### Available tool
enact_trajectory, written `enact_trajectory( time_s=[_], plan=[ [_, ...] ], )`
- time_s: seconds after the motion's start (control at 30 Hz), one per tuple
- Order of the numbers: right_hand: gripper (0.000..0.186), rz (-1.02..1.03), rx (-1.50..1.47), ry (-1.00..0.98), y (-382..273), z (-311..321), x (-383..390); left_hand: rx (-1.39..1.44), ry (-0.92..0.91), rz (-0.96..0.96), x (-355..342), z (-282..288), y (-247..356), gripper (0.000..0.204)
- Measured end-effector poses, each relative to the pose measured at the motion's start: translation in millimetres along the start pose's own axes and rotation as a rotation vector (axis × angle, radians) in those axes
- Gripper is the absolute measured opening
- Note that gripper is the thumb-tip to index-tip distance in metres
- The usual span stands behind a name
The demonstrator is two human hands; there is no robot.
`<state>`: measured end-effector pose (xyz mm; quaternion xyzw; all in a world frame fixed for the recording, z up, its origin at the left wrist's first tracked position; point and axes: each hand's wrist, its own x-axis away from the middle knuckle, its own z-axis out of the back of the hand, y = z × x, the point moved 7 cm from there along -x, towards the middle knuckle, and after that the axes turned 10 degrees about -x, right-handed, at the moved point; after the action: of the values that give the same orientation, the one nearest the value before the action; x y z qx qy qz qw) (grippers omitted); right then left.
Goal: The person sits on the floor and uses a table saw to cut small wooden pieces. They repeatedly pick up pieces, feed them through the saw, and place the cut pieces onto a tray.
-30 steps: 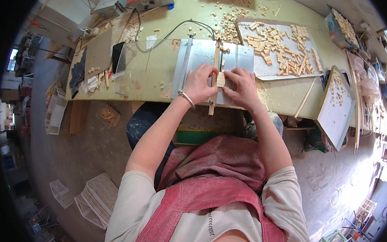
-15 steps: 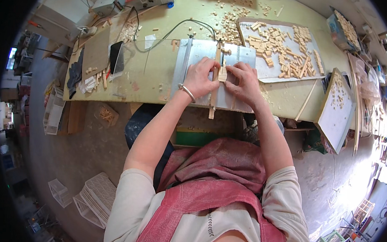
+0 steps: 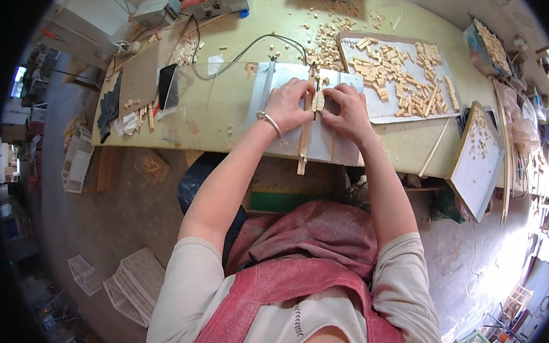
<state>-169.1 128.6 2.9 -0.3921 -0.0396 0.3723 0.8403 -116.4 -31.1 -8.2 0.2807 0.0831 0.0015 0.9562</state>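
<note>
A small row of pale wooden blocks lies between my hands on a flat metal plate at the bench's front edge. My left hand reaches over a long wooden strip, its thumb and fingers closed against the blocks' left side. From the right, my right hand pinches the same blocks with thumb and bent fingers. Just beyond them runs a narrow dark slot in the plate, with small wood pieces beside it. The fingertips partly cover the blocks.
Right of the plate, a white-lined board carries many loose wooden blocks. Small offcuts are scattered behind. A black cable loops across the bench to the plate. At the left lie a phone and dark gloves; a tilted tray stands right.
Both hands have slid the blocks slightly away from me along the wooden strip, toward the slot. The whole view has shifted a little.
</note>
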Motion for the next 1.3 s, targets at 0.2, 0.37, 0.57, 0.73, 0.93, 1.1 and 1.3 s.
enact_trajectory(
  time_s=[0.2,0.37,0.57,0.73,0.93,1.1,1.3],
  plan=[
    [0.041,0.075,0.085,0.000,-23,8,25,-0.194,-0.094,-0.058,39,10,23,0.044],
    [0.040,0.064,0.052,-0.013,-33,8,63,0.009,-0.279,-0.124,72,20,36,0.038],
    [0.041,0.100,0.030,-0.009,-47,-10,66,0.017,-0.138,0.003,63,12,23,0.038],
    [0.040,0.099,0.004,0.004,-48,-11,66,-0.001,-0.132,0.010,61,9,24,0.040],
    [0.028,0.090,0.010,0.130,-45,-8,72,-0.008,-0.124,0.022,55,6,24,0.040],
    [0.008,0.127,0.030,0.167,-46,-14,72,-0.013,-0.015,-0.056,47,7,20,0.042],
    [0.006,0.169,0.028,0.196,-46,-14,66,-0.004,-0.018,-0.042,39,7,18,0.041]
  ],
)
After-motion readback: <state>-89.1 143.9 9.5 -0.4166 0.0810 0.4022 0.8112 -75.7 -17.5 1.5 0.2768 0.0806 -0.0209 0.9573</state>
